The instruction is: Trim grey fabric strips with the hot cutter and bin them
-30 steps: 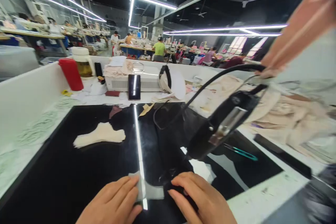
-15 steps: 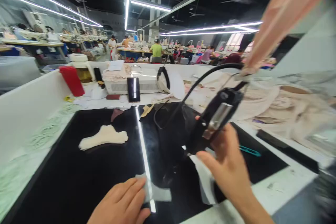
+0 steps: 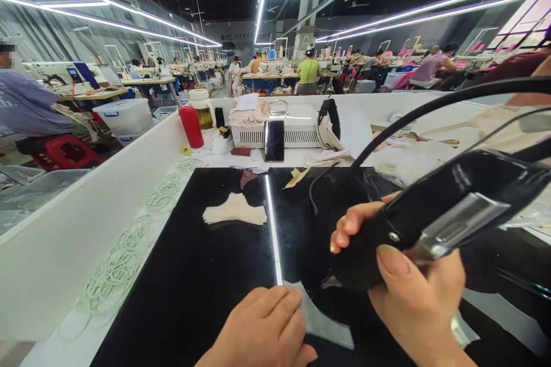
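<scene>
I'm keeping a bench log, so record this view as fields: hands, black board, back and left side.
Left hand: resting on a thin grey curved fabric piece
Right hand: gripping a black handheld tool with a silver metal plate
Black board: glossy; cream fabric cutout lying beyond the left hand
Back: dark-screened black phone upright before a white slotted box; red plastic cup further left
Left side: loops of pale green cord

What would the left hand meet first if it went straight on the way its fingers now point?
Beyond the grey piece at its fingertips, the left hand would probably first meet the black tool in the right hand. Depth is unclear, so it might pass underneath.
</scene>
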{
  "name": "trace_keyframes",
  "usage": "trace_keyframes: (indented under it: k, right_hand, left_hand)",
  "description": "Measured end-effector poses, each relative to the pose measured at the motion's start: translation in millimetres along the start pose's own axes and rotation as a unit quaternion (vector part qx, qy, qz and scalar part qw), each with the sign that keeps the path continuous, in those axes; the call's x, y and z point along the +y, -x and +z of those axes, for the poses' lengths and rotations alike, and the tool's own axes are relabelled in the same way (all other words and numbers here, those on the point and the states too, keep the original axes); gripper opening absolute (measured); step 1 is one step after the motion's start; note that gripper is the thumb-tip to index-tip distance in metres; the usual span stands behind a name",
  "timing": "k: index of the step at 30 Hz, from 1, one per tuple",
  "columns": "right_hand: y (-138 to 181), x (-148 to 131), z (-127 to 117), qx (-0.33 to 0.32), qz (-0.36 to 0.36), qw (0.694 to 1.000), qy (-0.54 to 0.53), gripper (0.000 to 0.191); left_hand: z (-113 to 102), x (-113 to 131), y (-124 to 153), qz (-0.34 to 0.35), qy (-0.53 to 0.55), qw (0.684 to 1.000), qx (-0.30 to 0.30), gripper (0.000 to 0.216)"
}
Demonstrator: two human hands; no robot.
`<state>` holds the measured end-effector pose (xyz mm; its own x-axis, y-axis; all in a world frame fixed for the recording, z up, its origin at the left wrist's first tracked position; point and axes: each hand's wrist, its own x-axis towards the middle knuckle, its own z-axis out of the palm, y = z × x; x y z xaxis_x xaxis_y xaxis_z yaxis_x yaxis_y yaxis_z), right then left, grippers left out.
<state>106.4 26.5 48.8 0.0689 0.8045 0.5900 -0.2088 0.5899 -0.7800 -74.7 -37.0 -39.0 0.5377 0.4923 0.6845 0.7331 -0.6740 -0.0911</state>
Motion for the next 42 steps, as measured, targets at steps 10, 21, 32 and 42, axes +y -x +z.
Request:
trace_keyframes:
  k: [10, 21, 32, 42]
  right_hand:
    - [8, 14, 19, -0.009, 0.019, 1.0, -0.01, 0.038]
    - [10, 15, 21, 0.001, 0.013, 0.999, -0.032, 0.03]
    - [10, 15, 32, 0.002, 0.03, 0.996, -0.079, 0.032]
    - [12, 17, 31, -0.001, 0.037, 0.998, -0.06, 0.023]
  left_hand:
    - [-3, 4, -4, -0.002, 0.002, 1.0, 0.001, 0.039]
    - [-2, 1, -5, 0.008, -0.006, 1.0, 0.015, 0.032]
    - [-3, -1, -5, 0.014, -0.005, 1.0, 0.009, 0.039]
    - [-3, 2, -9, 0.009, -0.006, 1.0, 0.028, 0.041]
